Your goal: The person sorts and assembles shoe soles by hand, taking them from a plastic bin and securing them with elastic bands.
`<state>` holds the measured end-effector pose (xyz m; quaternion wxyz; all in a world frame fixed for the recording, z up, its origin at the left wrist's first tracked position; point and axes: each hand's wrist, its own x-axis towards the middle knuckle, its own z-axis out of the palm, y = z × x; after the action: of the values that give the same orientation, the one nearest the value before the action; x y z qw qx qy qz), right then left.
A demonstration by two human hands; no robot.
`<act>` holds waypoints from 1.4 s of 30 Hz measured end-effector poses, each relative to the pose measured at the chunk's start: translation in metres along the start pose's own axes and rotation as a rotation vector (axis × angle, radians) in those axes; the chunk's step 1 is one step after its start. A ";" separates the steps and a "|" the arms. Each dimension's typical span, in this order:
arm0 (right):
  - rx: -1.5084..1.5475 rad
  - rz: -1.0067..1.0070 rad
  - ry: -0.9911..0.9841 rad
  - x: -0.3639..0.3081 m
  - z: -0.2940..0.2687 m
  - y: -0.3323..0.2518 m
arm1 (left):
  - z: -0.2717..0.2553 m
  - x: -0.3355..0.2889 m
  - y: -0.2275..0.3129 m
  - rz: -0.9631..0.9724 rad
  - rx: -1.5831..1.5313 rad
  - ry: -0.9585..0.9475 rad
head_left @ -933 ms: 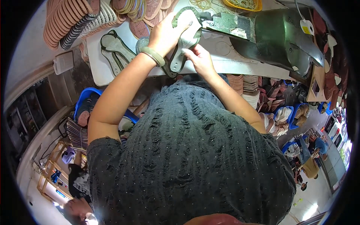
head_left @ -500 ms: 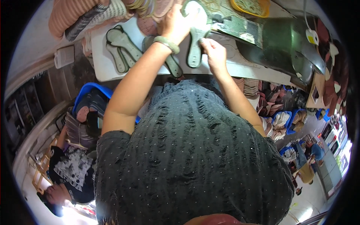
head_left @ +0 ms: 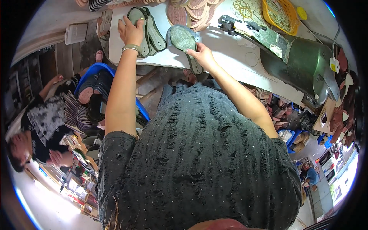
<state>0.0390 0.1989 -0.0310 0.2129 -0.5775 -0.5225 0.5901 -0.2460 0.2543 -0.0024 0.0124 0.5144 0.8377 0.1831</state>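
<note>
The left hand (head_left: 132,33) had moved to the left end of the worktop (head_left: 226,51), its grip spread over a sole (head_left: 145,43); whether it held on, I could not tell. The right hand (head_left: 205,57) pinched a second sole (head_left: 183,38), narrow end past the near edge.

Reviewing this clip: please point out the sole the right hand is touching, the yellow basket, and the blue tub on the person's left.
Sole (head_left: 183,39), head view: middle of its wide, rounded end.
Yellow basket (head_left: 273,24), head view: its side wall.
Blue tub (head_left: 142,110), head view: its rim.
</note>
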 end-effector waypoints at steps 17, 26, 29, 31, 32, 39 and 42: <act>0.844 -0.285 -0.108 -0.084 -0.050 -0.127 | -0.128 -0.103 0.172 -0.398 -1.778 -0.728; 0.220 -0.553 -0.036 -0.080 -0.078 -0.123 | -0.128 -0.106 0.180 0.182 -0.840 -0.281; 0.098 -0.536 -0.053 -0.078 -0.086 -0.123 | -0.121 -0.106 0.178 -0.056 -1.044 -0.498; 0.350 -0.416 -0.136 -0.076 -0.090 -0.122 | -0.122 -0.107 0.180 -0.096 -1.325 -0.617; 0.601 -0.292 -0.223 -0.074 -0.093 -0.121 | -0.123 -0.106 0.181 -0.143 -1.604 -0.732; 0.532 -0.363 -0.164 -0.071 -0.117 -0.117 | -0.125 -0.104 0.177 -0.331 -1.859 -0.796; 0.793 -0.185 -0.034 -0.068 -0.109 -0.123 | -0.124 -0.109 0.185 -0.338 -1.826 -0.777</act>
<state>0.1107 0.2257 0.1298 0.4628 -0.3914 -0.3074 0.7336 -0.0623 0.1976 0.1544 0.7002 0.2064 0.3765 0.5704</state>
